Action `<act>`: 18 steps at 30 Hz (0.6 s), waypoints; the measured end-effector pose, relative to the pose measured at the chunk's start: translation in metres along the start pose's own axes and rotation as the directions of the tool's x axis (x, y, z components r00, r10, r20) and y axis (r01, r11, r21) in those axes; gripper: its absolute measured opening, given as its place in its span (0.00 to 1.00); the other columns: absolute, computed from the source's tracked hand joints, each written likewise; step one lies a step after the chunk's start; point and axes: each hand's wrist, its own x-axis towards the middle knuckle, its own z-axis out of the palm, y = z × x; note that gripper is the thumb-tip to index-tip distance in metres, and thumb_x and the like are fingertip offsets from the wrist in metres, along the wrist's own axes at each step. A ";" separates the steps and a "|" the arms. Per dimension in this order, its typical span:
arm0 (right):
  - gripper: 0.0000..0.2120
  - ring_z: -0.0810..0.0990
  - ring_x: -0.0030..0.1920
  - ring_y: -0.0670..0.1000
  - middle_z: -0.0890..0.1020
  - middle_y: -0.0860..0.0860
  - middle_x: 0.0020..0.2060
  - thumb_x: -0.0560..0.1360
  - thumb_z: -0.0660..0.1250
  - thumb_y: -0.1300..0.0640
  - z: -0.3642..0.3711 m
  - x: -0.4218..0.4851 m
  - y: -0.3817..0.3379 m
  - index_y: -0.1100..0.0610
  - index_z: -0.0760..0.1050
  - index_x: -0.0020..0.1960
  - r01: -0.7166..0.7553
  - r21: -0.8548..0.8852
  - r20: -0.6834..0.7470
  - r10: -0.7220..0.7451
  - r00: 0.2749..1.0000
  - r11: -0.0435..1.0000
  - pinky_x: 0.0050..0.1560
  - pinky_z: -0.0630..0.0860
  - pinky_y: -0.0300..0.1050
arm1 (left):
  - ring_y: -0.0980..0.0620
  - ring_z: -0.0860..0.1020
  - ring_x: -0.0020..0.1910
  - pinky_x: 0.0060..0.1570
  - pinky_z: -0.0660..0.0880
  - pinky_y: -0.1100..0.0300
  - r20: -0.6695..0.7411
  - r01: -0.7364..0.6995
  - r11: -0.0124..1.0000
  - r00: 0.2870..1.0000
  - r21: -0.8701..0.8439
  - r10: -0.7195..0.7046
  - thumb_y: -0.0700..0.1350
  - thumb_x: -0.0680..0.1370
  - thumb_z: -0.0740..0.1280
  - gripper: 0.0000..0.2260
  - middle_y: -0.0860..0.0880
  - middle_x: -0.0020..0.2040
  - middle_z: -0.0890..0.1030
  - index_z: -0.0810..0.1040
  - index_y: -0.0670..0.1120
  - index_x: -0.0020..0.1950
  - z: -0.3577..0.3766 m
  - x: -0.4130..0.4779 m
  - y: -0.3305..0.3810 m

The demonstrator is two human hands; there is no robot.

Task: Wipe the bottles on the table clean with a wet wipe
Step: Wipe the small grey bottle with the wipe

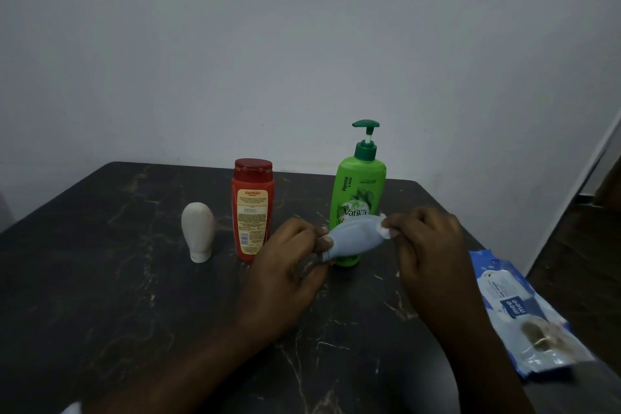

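On a dark, marble-veined bench (100,296) before a pale wall, a white tube (198,228) stands upended on its cap beside a red bottle (252,212), 2 of 4 bottles and apparently awaiting their turn. Next, the left hand (285,265) pinches the narrow end of a small pale-blue bottle (353,240), holding it tilted, seemingly to steady it. A green pump bottle (361,185) stands just behind. The right hand (426,245) pinches a white wet wipe (384,228) against the blue bottle's broad end. Smooth and matte, that bottle shows no obvious grime. A blue wipes pack (517,312) lies at the right edge, within easy reach.
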 end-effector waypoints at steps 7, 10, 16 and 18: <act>0.14 0.73 0.51 0.50 0.78 0.52 0.50 0.72 0.67 0.67 0.003 -0.007 -0.034 0.55 0.80 0.55 0.134 0.103 0.105 -0.145 0.984 0.986 0.48 0.66 0.33 | 0.60 0.77 0.54 0.50 0.71 0.75 0.010 0.001 1.000 1.000 0.008 -0.001 0.36 0.72 0.78 0.16 0.54 0.54 0.78 0.79 0.48 0.54 0.001 0.000 0.002; 0.12 0.72 0.50 0.50 0.78 0.51 0.50 0.74 0.63 0.62 0.002 -0.006 -0.039 0.55 0.80 0.55 0.207 0.108 0.126 -0.220 0.967 0.972 0.48 0.66 0.35 | 0.60 0.77 0.52 0.49 0.74 0.71 0.003 0.013 1.000 1.000 0.008 -0.014 0.36 0.72 0.78 0.13 0.53 0.53 0.78 0.80 0.47 0.52 0.000 -0.002 0.001; 0.12 0.79 0.46 0.58 0.81 0.60 0.46 0.70 0.70 0.73 -0.004 0.000 -0.006 0.63 0.81 0.51 -0.073 0.016 0.053 0.072 0.996 0.997 0.45 0.69 0.43 | 0.55 0.78 0.50 0.46 0.76 0.63 -0.023 -0.031 0.999 0.999 0.027 0.031 0.33 0.72 0.78 0.13 0.47 0.51 0.80 0.81 0.42 0.52 0.000 -0.001 0.003; 0.13 0.80 0.44 0.59 0.81 0.61 0.45 0.67 0.72 0.75 -0.005 0.000 -0.005 0.65 0.81 0.51 -0.045 0.019 0.022 0.045 0.999 0.999 0.44 0.71 0.46 | 0.56 0.78 0.50 0.47 0.76 0.64 -0.025 -0.038 0.999 0.999 0.032 0.039 0.32 0.71 0.78 0.12 0.47 0.51 0.80 0.81 0.41 0.51 0.000 -0.001 0.004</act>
